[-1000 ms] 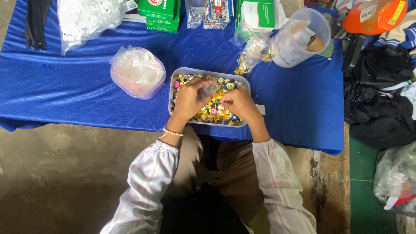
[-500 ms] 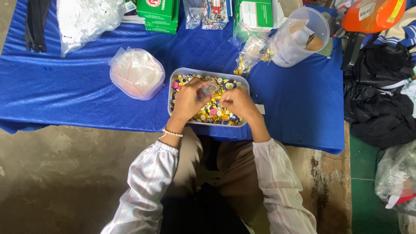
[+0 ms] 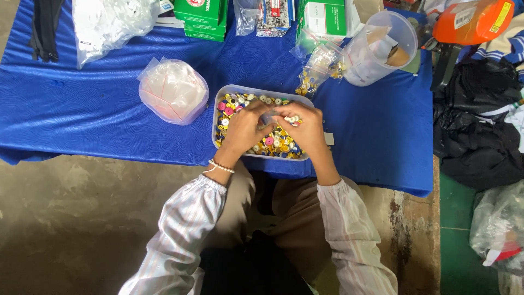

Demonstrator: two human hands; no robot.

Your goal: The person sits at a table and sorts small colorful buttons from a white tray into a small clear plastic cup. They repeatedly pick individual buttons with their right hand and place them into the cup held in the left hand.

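1. Since the earlier frame, both hands have drawn a little closer over the middle of the clear rectangular tray (image 3: 218, 134); nothing else on the blue table (image 3: 98, 125) has shifted.
2. I see the left hand (image 3: 243, 128) curled, fingers bent inward, and the right hand (image 3: 305, 128) likewise. Their fingertips meet on a small pale piece between them (image 3: 271, 116); I cannot tell what it is, nor which hand bears its weight.
3. That tray sits at the near edge of the table, heaped with small coloured caps (image 3: 273, 143), right in front of the person's knees.
4. My worry: the heap stands level with the tray rim, so a wrist dragging across it could flick caps over the near wall and onto the concrete floor (image 3: 82, 218).
5. A slip of the pinch would drop the small piece back among the caps, where I judge it would be hard to find.
6. Left of the tray, a round tub of clear bags (image 3: 173, 90) lies close; an elbow swing could nudge it.
7. Far right, a small bag of caps (image 3: 319, 68) leans by a clear plastic jug (image 3: 382, 46), both easy to topple with a far reach.
8. Open room: bare blue cloth lies right of the tray and far left; the near edge leaves none.
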